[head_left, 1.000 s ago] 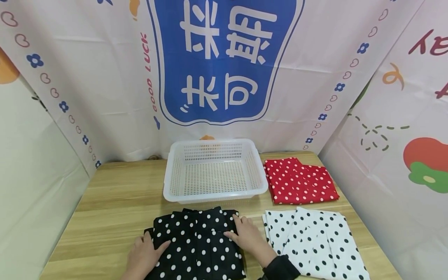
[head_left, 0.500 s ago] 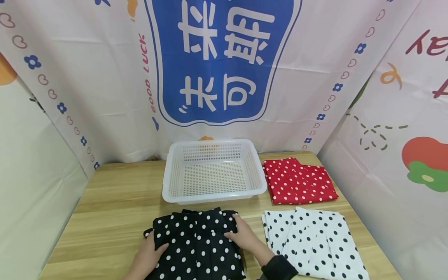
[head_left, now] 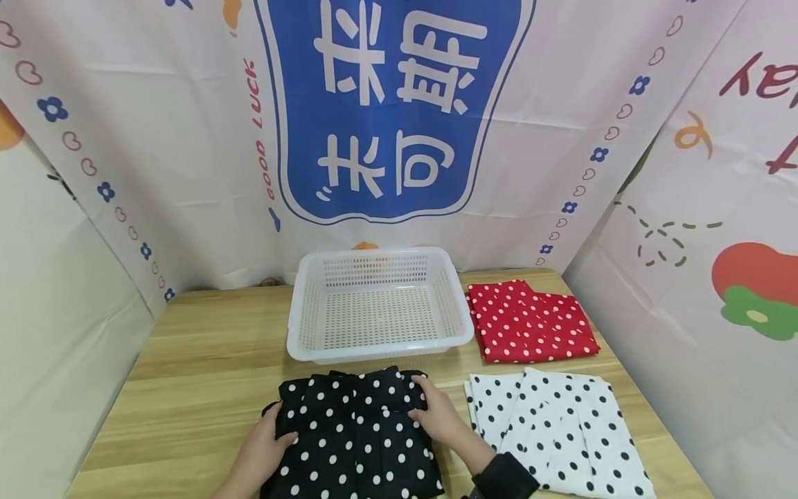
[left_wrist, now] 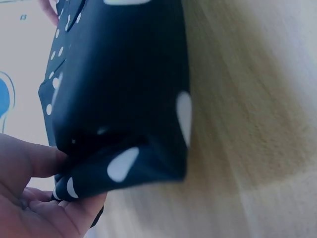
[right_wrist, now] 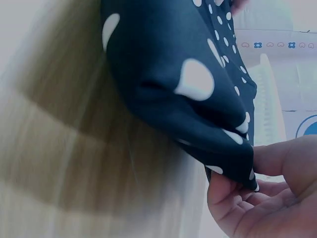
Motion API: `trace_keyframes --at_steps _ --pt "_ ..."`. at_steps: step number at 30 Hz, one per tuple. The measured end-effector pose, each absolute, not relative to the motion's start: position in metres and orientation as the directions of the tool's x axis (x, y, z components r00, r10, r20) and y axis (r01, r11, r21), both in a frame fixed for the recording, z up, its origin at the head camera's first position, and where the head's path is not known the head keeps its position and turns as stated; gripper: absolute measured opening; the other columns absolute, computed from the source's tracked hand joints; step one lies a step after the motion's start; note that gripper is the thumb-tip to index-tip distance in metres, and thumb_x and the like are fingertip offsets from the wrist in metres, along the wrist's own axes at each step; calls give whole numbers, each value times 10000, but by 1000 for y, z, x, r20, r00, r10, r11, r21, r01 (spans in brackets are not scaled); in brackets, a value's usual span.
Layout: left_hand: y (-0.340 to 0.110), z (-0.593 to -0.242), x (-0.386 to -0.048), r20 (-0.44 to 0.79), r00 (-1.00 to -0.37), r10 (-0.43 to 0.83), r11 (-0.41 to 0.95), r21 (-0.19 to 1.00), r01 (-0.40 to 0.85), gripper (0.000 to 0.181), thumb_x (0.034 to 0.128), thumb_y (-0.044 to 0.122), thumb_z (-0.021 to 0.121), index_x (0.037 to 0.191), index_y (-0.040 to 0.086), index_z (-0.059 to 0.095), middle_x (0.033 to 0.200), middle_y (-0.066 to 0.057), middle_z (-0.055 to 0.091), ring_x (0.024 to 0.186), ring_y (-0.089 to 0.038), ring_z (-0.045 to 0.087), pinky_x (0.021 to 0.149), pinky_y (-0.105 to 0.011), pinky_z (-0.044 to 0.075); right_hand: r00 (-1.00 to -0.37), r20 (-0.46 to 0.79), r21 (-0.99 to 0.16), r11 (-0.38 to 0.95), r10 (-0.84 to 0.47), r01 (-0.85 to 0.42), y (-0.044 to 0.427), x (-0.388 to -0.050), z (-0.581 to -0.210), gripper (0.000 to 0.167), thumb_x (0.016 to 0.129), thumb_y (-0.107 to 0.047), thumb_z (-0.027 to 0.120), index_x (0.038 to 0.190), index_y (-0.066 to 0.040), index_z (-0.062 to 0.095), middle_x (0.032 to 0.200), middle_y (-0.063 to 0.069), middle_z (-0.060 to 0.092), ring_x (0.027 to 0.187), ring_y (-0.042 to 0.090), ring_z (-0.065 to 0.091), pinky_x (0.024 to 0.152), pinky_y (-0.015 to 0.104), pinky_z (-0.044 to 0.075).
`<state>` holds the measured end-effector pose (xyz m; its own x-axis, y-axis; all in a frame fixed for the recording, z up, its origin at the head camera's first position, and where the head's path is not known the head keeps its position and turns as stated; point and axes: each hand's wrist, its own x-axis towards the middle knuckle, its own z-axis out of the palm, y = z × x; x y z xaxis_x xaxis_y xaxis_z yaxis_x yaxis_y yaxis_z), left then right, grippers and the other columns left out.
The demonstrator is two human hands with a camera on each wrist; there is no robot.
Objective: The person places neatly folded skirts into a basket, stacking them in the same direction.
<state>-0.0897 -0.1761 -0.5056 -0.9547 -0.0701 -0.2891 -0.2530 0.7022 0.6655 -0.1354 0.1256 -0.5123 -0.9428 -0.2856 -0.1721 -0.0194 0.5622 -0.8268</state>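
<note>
While the left hand [head_left: 260, 443] and right hand [head_left: 445, 416] pinch opposite sides of the black dotted cloth [head_left: 349, 443] in front of the basket [head_left: 382, 351], uneven lifting could unfold its loose-looking layers.

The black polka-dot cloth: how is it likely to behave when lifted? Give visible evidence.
The black polka-dot cloth is probably floppy: its edges bend where the hands pinch them. Its layers could sag or unfold, since they look loosely gathered.
</note>
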Motion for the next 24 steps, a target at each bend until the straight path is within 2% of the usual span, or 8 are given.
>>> trace_keyframes --at_steps 10,24 --pt "-160 -483 -84 -262 -964 -34 709 674 -208 613 900 56 668 1339 -218 339 1340 -435 387 1229 -572 395 996 -626 361 -945 -151 -818 573 -289 -44 149 -130 -485 586 898 35 627 1430 41 381 1380 312 455 1244 465 467 991 584 408" --pt "-146 -456 -83 -263 -965 4 669 717 -193 604 901 42 659 1355 -201 345 1345 -413 411 1233 -550 417 992 -613 379 -953 -91 -807 582 -289 -99 165 -122 -452 595 876 57 643 1417 55 393 1322 334 494 1174 481 520 917 567 474"
